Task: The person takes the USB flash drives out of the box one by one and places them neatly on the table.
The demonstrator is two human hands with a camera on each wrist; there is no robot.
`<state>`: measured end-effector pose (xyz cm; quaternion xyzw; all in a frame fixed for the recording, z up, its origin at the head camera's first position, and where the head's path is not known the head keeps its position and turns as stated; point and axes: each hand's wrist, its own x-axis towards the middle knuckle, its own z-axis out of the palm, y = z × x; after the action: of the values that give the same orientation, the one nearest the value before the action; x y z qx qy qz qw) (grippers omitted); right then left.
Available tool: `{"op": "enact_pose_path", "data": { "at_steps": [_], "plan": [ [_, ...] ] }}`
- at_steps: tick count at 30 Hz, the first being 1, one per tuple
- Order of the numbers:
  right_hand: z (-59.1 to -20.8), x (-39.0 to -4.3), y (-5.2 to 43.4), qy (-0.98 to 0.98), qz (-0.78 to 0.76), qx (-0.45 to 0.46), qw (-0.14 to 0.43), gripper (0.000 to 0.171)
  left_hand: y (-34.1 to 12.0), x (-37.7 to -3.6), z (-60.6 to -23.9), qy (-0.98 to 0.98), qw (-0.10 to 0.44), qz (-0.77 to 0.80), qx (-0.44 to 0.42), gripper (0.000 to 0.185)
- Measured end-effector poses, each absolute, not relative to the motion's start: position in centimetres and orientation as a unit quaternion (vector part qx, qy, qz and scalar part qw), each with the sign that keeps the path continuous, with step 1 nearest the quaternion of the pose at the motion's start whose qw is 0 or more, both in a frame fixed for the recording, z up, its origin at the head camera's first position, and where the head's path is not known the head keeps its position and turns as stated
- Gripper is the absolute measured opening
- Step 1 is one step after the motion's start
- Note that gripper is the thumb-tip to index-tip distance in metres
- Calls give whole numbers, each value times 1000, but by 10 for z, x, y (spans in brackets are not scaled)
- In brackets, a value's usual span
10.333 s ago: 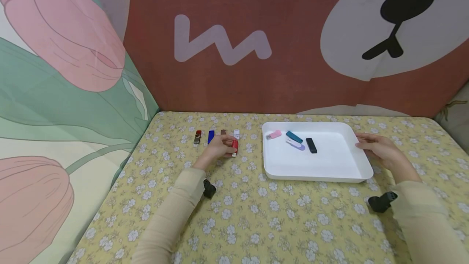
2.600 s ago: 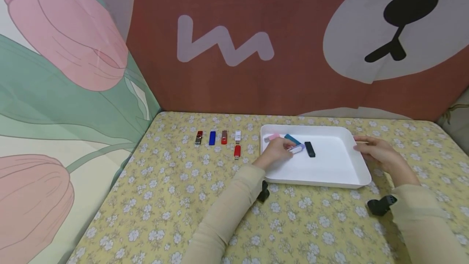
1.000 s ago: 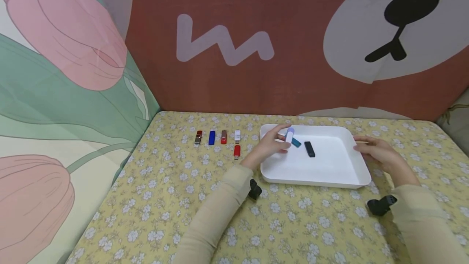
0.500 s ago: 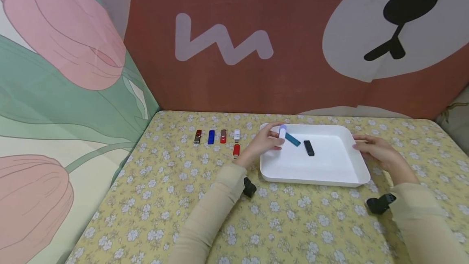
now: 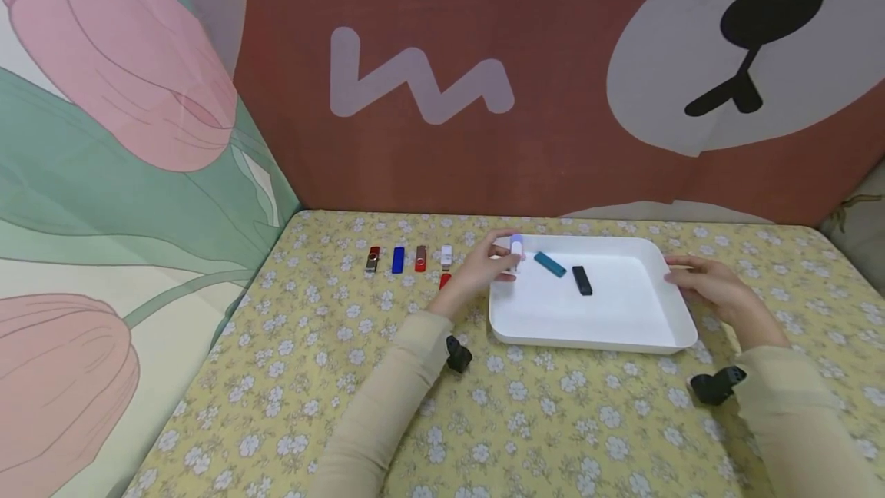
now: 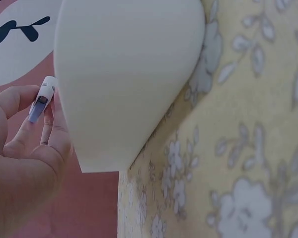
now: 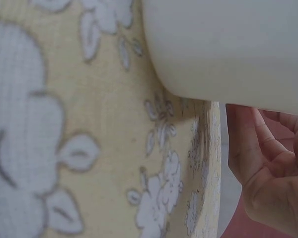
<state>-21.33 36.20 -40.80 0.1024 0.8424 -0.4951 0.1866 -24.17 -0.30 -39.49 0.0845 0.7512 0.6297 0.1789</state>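
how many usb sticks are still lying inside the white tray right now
2: a teal stick and a black stick lie in the white tray. The left hand may hide another.

The counter (image 5: 553, 421) wears a yellow cloth scattered with small white flowers, and the tray (image 5: 622, 313) on it is plain white, holding a teal stick (image 5: 550, 264) and a black stick (image 5: 582, 280). The left hand (image 5: 484, 267) holds a white and lilac stick (image 5: 515, 246). Further left lie dark red (image 5: 373, 259), blue (image 5: 398, 260), brown-red (image 5: 420, 258), white (image 5: 446, 255) and red (image 5: 445, 280) sticks; both sleeves (image 5: 387, 406) are beige.
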Motion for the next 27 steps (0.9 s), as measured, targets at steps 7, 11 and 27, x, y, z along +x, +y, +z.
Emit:
{"op": "enact_pose_path", "data": {
  "at_steps": [7, 11, 27],
  "plan": [
    [-408, -213, 361, 839, -502, 102, 183, 73, -11, -241, -395, 750, 177, 633, 77, 45],
    [-409, -212, 361, 837, -505, 105, 184, 73, -16, -241, -395, 755, 174, 627, 77, 45],
    [-406, -213, 358, 842, -496, 117, 180, 73, -47, -237, -398, 769, 160, 614, 79, 46]
  ]
}}
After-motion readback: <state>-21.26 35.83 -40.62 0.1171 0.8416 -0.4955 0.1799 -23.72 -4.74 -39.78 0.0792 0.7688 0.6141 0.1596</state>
